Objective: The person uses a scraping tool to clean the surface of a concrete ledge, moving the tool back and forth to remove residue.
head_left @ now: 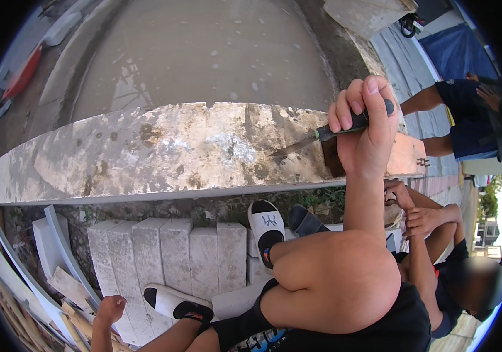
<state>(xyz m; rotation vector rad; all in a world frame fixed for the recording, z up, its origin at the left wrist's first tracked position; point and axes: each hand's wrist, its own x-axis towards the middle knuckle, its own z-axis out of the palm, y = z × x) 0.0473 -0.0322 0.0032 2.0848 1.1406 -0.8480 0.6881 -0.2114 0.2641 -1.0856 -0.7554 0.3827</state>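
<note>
My right hand [368,132] is wrapped round the dark handle of a knife [305,142] with a green collar. Its narrow pointed blade slants left, and the tip is at the stained top of a concrete wall [163,152], by a pale chipped patch [233,148]. Whether the tip touches cannot be told. My left hand [110,308] hangs loosely curled at the lower left, above pale blocks, and nothing shows in it. My bent knee [345,287] hides part of my right forearm.
Beyond the wall lies murky water [204,58]. Pale blocks [175,258] are lined up below it, under my sandals [268,220]. Boards and strips [57,252] lean at left. One person squats at right, hands [421,220] together; another person's legs [433,100] stand beyond.
</note>
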